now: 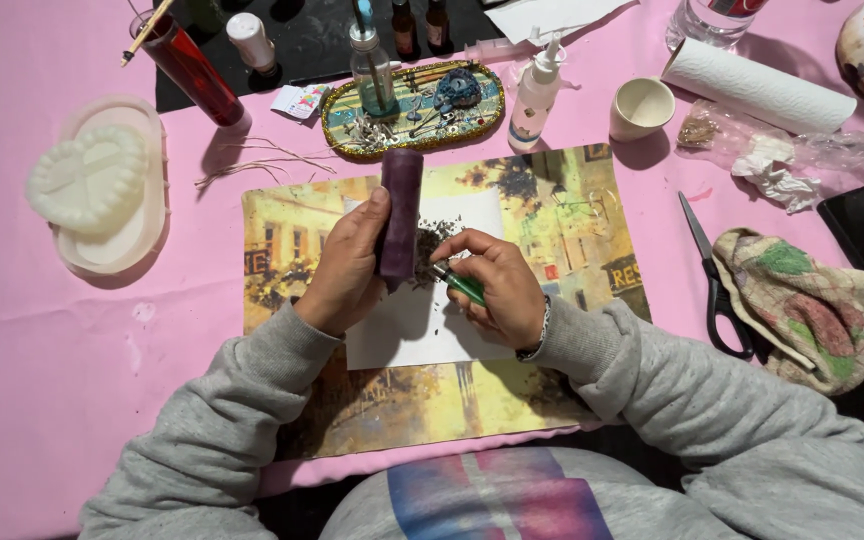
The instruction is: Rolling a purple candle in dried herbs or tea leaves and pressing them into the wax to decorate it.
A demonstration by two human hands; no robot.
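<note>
We grip the purple candle (399, 212) in our closed left hand (344, 268) while our right hand (497, 290) pinches a green lighter (459, 283) beside it, likely warming its side.

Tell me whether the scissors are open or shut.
Shut. The scissors lie flat on the pink cloth with both blades together in one line, handles side by side, right of the right hand.
</note>
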